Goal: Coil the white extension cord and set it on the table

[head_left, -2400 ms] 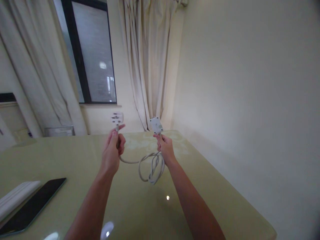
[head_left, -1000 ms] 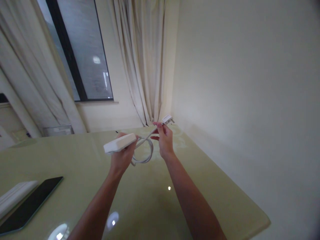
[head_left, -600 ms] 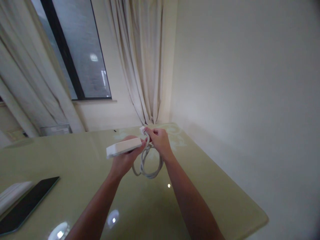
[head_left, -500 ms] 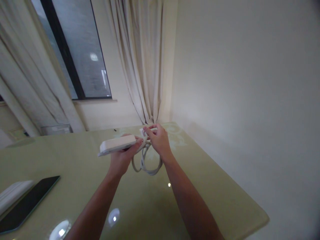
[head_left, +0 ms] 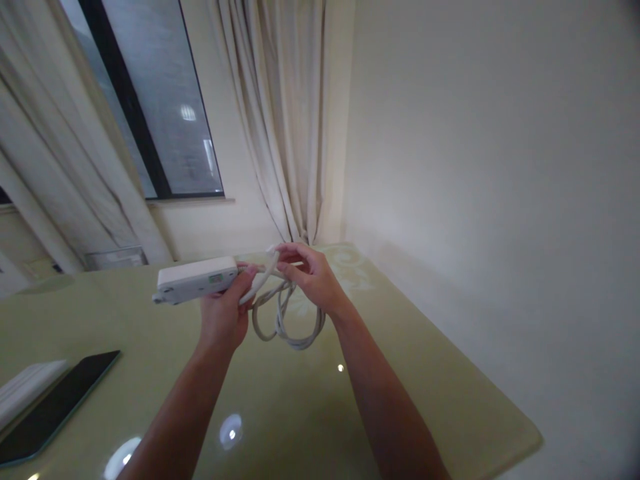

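Observation:
My left hand (head_left: 224,321) is closed around the right end of a white power strip (head_left: 193,277), which is held above the table with its far end pointing left. A grey-white cord (head_left: 301,345) leaves the strip and hangs in loose loops between my hands. My right hand (head_left: 314,277) pinches the cord between thumb and fingers at the top of the loops. A pale end piece, perhaps the plug, shows at its fingertips, partly hidden by the fingers.
The glossy yellow-green table (head_left: 425,393) reaches a wall (head_left: 475,200) on the right. A dark flat panel (head_left: 60,407) and a white ridged object (head_left: 27,390) lie at left. Curtains (head_left: 285,120) and a window (head_left: 160,100) stand behind.
My left hand has moved left with the power strip, which has tilted to show more of its side. The cord between my hands is drawn out further; the right hand has shifted slightly.

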`<state>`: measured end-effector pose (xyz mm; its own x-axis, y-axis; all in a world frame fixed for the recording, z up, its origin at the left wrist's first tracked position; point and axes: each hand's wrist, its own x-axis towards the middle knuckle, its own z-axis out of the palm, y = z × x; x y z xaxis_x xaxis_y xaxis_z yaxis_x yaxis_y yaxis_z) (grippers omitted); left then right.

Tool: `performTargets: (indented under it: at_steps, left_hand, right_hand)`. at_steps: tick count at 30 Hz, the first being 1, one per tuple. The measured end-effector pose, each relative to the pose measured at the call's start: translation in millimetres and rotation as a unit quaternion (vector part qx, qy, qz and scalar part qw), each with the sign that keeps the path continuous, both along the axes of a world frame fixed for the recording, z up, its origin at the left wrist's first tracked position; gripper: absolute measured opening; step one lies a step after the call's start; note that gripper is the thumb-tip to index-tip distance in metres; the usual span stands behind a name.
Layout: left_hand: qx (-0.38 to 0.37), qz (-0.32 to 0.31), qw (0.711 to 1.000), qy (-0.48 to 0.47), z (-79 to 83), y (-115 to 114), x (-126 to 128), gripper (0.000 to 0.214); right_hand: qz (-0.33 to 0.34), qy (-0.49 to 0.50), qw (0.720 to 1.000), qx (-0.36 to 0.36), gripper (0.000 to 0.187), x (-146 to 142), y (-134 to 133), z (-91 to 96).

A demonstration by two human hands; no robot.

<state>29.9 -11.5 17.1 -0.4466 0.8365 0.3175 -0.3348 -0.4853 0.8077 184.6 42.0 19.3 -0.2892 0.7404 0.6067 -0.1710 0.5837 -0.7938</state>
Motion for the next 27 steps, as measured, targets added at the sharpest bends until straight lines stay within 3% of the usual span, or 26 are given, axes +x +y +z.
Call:
performTargets:
  at_steps: [3,8,16,19,22,27]
  left_hand:
    - [-0.005,-0.006,1.0,-0.003,-0.1,-2,1,0.03]
    - [-0.007,-0.015,1.0,0.004,-1.8,-2,0,0.031]
    - [-0.001,-0.003,1.0,-0.007,-5.8,4,-1,0.03]
    - [-0.002,-0.012,1.0,-0.027,-0.7,3,-5,0.029]
    - [-0.007,-0.049,0.998,-0.034,0.5,4,-11,0.028]
    - [-0.032,-0.107,0.993,-0.034,-1.2,5,-9,0.023]
  right_hand:
    - [-0.01,-0.022,1.0,-0.001,0.023,2,4,-1.5]
    - [-0.1,-0.023,0.994,0.048,0.015,-4,5,-6.2]
    - [-0.111,-0.005,0.99,0.086,0.015,-15,-7,-3.6]
    - [-0.07,-0.007,0.997,0.04,0.02,-16,-8,-3.3]
    - [0.007,-0.018,0.998,-0.061,0.037,-17,-7,-4.7]
    - [0.149,-0.038,0.968,-0.196,0.054,-10,-6,-7.6]
